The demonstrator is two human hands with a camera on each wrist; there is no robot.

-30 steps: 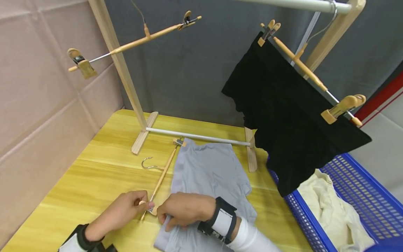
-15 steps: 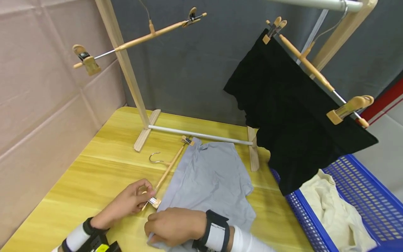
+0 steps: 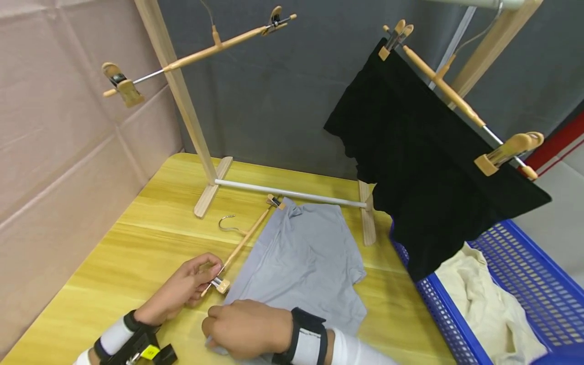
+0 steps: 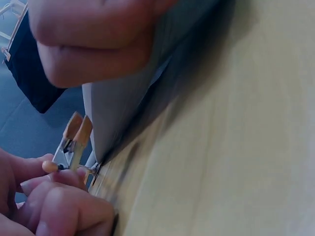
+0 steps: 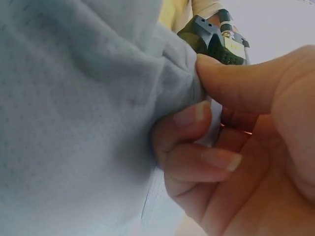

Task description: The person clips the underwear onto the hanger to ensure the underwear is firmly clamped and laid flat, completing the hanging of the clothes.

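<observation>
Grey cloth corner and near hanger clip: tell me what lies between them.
Nothing visible. The left hand pinches the clip at the hanger's near end, and the right hand pinches the grey cloth corner just beside it. Only bare yellow table shows in the gap between them.

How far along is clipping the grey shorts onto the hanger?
Done: the far clip sits at the grey shorts' far corner. In hand: left hand pinches the near clip; right hand grips the near corner. Left: clipping that corner and hanging the wooden hanger on the rack.

place: laundry test bench | cues: tabletop clothes rack point(image 3: 292, 195); blue basket point(image 3: 524, 274); padded wall point(image 3: 68, 142)
</observation>
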